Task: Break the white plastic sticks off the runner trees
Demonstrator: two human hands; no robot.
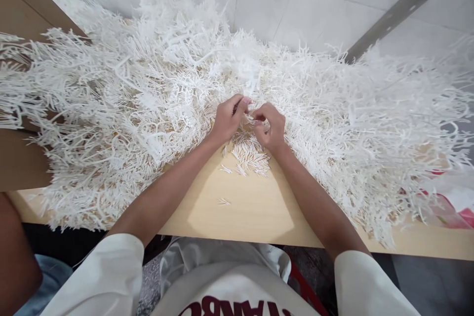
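The grips of the left hand [226,117] and right hand [273,124] are closed at the fingertips on a small white piece [250,118], partly hidden, held between them above the desk [237,219]. Short white sticks [252,156] are scattered just below. Both hands are flanked by heaped white branched strands [148,89]. Cardboard [22,160] is positioned at far left.

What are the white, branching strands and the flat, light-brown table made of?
White, branching strands: probably plastic, maybe slightly shiny; thin stems stick out stiffly. Flat, light-brown table: wood or wood-look laminate, smooth; its even tan top can't settle which.
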